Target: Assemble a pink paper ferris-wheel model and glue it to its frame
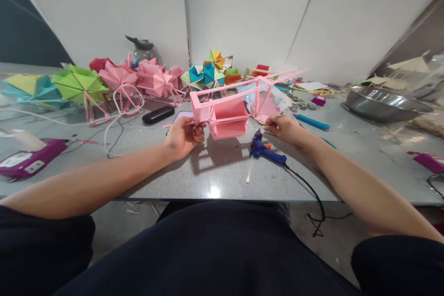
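Observation:
A pink paper model (pixel 229 120) is in front of me above the table. It has a folded, finned wheel set in a frame of long pink strips. My left hand (pixel 187 138) is closed around the left end of this frame, by a thin pink rod. My right hand (pixel 280 128) is just right of the model, with its fingers curled together. Whatever lies between those fingertips is hidden. A blue hot glue gun (pixel 267 149) lies on the table below my right hand, its black cord running over the front edge.
Several folded paper wheels (pixel 81 84) stand along the back left. A black case (pixel 158 114) and a purple power strip (pixel 33 159) lie on the left. Rightward are a blue stick-like tool (pixel 312 122) and a steel bowl (pixel 385 104). White cable (pixel 116 106) loops across the left side.

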Demonstrator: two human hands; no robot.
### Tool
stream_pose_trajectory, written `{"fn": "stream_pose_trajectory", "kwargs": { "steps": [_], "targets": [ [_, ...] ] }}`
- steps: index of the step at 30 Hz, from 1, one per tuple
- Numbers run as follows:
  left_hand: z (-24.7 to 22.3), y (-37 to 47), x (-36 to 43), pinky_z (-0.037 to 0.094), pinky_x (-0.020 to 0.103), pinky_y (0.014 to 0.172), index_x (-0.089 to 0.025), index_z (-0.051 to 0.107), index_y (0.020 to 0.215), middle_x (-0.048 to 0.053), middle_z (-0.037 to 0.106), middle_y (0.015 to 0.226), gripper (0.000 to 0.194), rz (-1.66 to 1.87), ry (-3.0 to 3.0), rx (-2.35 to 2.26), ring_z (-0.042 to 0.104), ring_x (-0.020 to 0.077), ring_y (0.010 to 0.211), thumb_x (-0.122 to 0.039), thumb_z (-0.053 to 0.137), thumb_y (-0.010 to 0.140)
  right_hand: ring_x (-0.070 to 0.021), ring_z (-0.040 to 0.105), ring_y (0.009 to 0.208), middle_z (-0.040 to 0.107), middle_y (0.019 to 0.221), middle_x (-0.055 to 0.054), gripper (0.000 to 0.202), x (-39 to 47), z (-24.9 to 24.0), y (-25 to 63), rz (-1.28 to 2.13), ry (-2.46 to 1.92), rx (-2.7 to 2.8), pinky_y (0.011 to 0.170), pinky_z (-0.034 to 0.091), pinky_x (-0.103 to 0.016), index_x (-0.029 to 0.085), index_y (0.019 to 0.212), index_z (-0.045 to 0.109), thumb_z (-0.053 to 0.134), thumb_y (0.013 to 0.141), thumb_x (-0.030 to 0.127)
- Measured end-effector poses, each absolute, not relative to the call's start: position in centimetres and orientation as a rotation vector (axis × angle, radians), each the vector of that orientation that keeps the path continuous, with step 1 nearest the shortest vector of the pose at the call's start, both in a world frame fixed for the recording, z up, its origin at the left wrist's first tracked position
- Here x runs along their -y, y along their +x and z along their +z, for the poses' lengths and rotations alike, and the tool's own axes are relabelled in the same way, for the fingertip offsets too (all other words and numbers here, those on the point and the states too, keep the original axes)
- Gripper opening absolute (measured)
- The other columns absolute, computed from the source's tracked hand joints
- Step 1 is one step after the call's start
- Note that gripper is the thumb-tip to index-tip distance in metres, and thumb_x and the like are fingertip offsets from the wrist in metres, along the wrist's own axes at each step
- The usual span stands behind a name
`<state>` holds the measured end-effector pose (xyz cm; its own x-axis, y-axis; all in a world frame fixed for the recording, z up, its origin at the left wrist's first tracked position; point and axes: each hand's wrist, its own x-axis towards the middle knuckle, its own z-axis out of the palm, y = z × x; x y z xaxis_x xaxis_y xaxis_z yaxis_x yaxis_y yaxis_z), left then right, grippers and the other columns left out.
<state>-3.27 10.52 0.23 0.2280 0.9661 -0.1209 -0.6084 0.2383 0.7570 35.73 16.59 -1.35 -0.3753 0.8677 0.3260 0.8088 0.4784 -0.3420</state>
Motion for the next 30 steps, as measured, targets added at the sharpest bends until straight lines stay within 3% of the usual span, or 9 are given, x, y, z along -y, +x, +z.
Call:
{"fn": "stream_pose_trajectory", "kwargs": {
  "steps": [10,20,30],
  "targets": [
    [0.21,-3.28,-10.65,0.039,0.025,0.043,-0.011,0.069,0.074,0.005,0.053,0.051,0.032,1.193,0.644,-0.664,0.041,0.0135,0.042,-0.021,0.046,0.093,-0.0223,0.065,0.070,0.076,0.081,-0.006,0.014,-16.31,-1.24,35.26,0.049,-1.294,2.376,0.072,0.053,-0.035,0.024,0.091,0.074,0.062,0.095,0.031],
    [0.34,-3.14,-10.58,0.037,0.026,0.044,-0.010,0.069,0.072,0.005,0.050,0.050,0.034,1.200,0.640,-0.696,0.041,0.0131,0.042,-0.022,0.045,0.092,-0.0253,0.077,0.094,0.084,0.105,-0.011,0.024,-16.24,-1.16,35.01,-0.220,-1.127,2.518,0.085,0.057,-0.036,0.022,0.096,0.079,0.055,0.099,0.025],
    [0.15,-3.24,-10.75,0.037,0.026,0.043,-0.010,0.070,0.074,0.006,0.052,0.050,0.030,1.197,0.643,-0.675,0.040,0.0138,0.043,-0.022,0.047,0.089,-0.0260,0.078,0.100,0.083,0.110,-0.012,0.026,-15.65,-0.54,34.85,-0.346,-1.169,2.611,0.090,0.057,-0.034,0.020,0.107,0.078,0.054,0.097,0.020]
  ]
}}
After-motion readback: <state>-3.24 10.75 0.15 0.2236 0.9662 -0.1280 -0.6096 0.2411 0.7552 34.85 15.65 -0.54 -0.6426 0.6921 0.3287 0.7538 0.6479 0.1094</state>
